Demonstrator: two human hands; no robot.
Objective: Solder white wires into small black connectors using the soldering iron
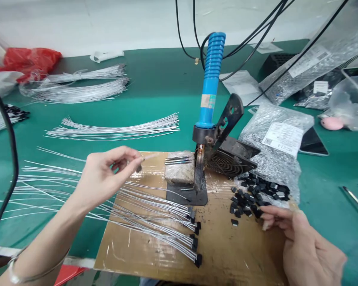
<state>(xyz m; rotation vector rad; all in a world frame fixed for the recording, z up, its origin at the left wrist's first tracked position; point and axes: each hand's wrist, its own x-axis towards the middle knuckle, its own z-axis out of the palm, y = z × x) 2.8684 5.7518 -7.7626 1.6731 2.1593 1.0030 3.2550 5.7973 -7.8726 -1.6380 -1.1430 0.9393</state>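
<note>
My left hand (119,169) is closed in a pinch above the brown board. A small dark piece and a pale, blurred tip show at its fingertips, but I cannot make out what is held. Below it lie white wires (155,222) with black connectors (198,260) on their right ends. My right hand (304,238) has its fingers stretched to the near edge of a pile of small black connector housings (250,194). Its fingertips touch the pile, thumb apart. Between the hands stands a blue-handled soldering iron (211,79), tip down in a metal holder.
The brown board (131,254) lies on a green table mat. A block (179,172) carrying thin metal pieces sits by the iron, with a small black fan (231,159) behind. Wire bundles (116,129) lie beyond my left hand, plastic bags (274,131) at the right. Cables hang overhead.
</note>
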